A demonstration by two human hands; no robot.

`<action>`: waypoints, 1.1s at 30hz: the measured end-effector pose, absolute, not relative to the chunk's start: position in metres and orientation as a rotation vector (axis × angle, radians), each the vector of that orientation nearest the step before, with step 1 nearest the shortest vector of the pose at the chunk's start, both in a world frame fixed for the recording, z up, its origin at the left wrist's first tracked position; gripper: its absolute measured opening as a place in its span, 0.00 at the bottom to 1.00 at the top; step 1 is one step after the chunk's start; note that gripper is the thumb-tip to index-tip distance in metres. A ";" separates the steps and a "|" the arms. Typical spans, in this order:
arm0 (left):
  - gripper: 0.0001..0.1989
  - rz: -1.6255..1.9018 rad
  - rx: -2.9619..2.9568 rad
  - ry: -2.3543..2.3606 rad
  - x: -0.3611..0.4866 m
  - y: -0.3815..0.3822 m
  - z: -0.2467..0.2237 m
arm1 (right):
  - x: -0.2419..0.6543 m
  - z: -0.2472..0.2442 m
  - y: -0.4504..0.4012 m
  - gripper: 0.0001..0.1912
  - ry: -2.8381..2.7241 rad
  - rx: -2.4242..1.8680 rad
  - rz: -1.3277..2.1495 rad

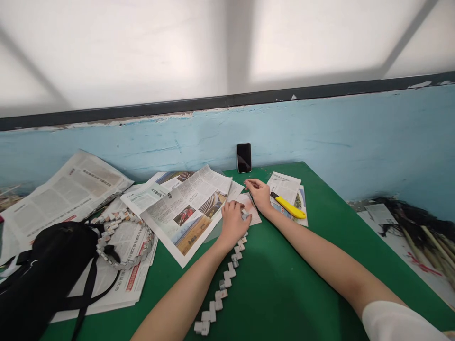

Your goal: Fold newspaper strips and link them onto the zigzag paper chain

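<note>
A zigzag chain of folded paper links [223,284] runs from the front of the green table up to my left hand [235,221]. The fingers of that hand are curled over the chain's far end, hiding part of it. Beyond and to the right, my right hand [260,194] has its thumb and fingertips together, over the table near a pale paper piece [252,208]. Whatever may be in that pinch is too small to make out. A yellow utility knife [292,207] lies by the right wrist on cut newspaper pieces [284,187].
Newspaper sheets [199,208] spread to the left on the green table [284,284]. A black bag [53,265] and a looped paper chain [122,265] lie further left. A phone [244,158] leans on the blue wall [320,128]. Sticks and dark scraps [419,227] are beyond the table's right edge.
</note>
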State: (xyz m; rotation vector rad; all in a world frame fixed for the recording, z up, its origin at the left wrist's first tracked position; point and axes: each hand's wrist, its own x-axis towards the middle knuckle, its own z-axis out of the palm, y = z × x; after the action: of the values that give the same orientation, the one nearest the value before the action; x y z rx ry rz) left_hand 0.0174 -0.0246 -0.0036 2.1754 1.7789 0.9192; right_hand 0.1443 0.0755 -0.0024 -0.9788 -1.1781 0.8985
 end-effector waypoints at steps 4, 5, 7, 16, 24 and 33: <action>0.11 0.830 2.129 1.925 0.018 -0.026 -0.003 | 0.144 -0.005 0.076 0.17 -1.171 -0.976 0.946; 0.10 0.821 2.129 1.919 0.018 -0.026 -0.004 | 0.143 -0.006 0.076 0.17 -1.170 -0.975 0.952; 0.08 0.826 2.134 1.902 0.017 -0.026 -0.004 | 0.143 -0.006 0.076 0.17 -1.163 -0.969 0.957; 0.04 0.921 2.075 1.738 0.015 -0.023 -0.004 | 0.143 -0.004 0.076 0.22 -1.153 -0.958 1.055; 0.02 1.213 1.872 1.382 0.014 -0.021 -0.002 | 0.141 -0.007 0.078 0.24 -1.147 -0.934 1.127; 0.23 1.360 1.496 1.343 0.011 -0.011 -0.010 | 0.141 -0.006 0.076 0.24 -1.182 -0.946 1.139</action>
State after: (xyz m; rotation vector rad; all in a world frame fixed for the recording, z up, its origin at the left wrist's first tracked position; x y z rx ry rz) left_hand 0.0106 -0.0110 -0.0096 1.4956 1.3427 1.3601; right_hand 0.1411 0.0759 -0.0065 -0.9463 -1.1824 1.1386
